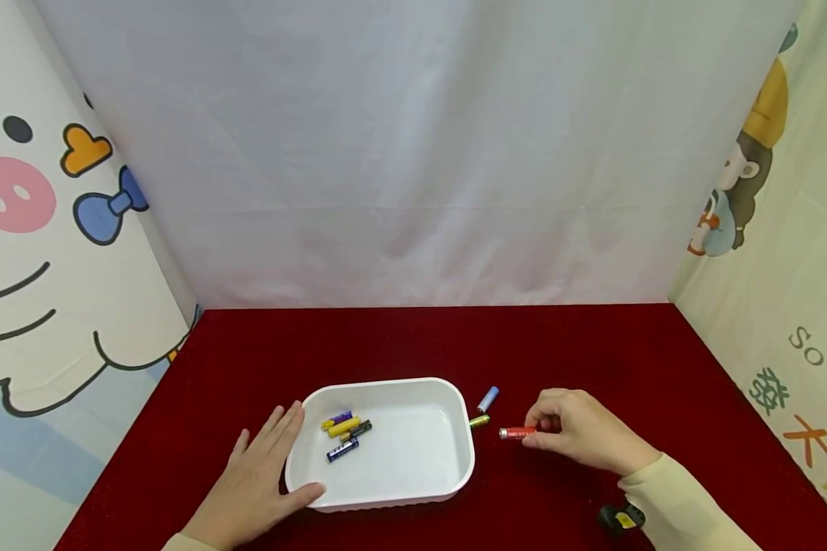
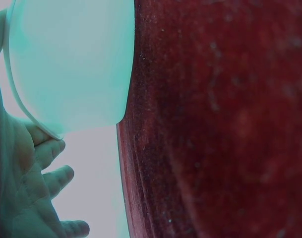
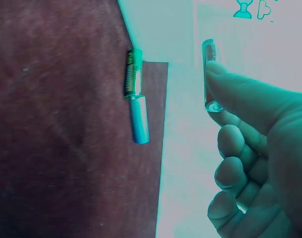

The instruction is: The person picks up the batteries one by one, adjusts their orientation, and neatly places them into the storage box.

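A red battery is pinched between the thumb and fingers of my right hand, to the right of the tray. The right wrist view shows the same battery upright in that frame at the thumb tip. My left hand rests spread against the left end of the white tray, thumb over its near rim. Inside the tray's left half lie a purple-and-yellow battery, a yellow battery, a black-and-gold battery and a dark blue battery.
Beside the tray's right wall lie a green battery and a light blue battery on the dark red tabletop. A pale curtain hangs behind the table, with printed cloths on both sides. A black device sits at the right wrist.
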Available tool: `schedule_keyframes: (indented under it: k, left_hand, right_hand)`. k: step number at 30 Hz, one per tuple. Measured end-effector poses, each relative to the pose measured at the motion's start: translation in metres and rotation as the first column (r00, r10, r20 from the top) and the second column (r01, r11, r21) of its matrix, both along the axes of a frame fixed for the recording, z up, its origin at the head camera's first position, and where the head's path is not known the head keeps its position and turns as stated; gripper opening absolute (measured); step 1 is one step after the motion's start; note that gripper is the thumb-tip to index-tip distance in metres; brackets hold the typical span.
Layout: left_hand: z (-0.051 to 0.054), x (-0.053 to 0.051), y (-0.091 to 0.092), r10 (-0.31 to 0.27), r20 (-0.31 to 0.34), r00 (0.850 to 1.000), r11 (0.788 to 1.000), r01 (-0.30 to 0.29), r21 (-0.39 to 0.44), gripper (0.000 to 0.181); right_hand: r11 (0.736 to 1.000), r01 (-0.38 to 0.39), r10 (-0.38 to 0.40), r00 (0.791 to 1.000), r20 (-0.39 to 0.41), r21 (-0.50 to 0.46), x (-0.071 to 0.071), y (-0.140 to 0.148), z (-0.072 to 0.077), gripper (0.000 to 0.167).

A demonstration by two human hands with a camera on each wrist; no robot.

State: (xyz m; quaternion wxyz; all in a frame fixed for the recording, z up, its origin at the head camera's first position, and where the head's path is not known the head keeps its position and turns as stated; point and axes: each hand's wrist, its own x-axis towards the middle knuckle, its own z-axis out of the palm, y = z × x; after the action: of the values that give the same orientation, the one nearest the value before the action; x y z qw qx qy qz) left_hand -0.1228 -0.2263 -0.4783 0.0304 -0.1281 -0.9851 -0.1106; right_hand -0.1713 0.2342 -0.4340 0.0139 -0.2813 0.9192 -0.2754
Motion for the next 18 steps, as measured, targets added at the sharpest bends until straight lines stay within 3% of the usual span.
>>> schedule_keyframes:
  k: [18]
  left_hand:
    - [0.002, 0.001, 0.001, -0.001, -0.01, 1.0, 1.0, 0.001, -0.001, 0.106]
  right_hand:
    - [0.996, -0.092, 0.09, 0.99, -0.106, -0.01, -0.011, -0.025, 0.04, 0.012]
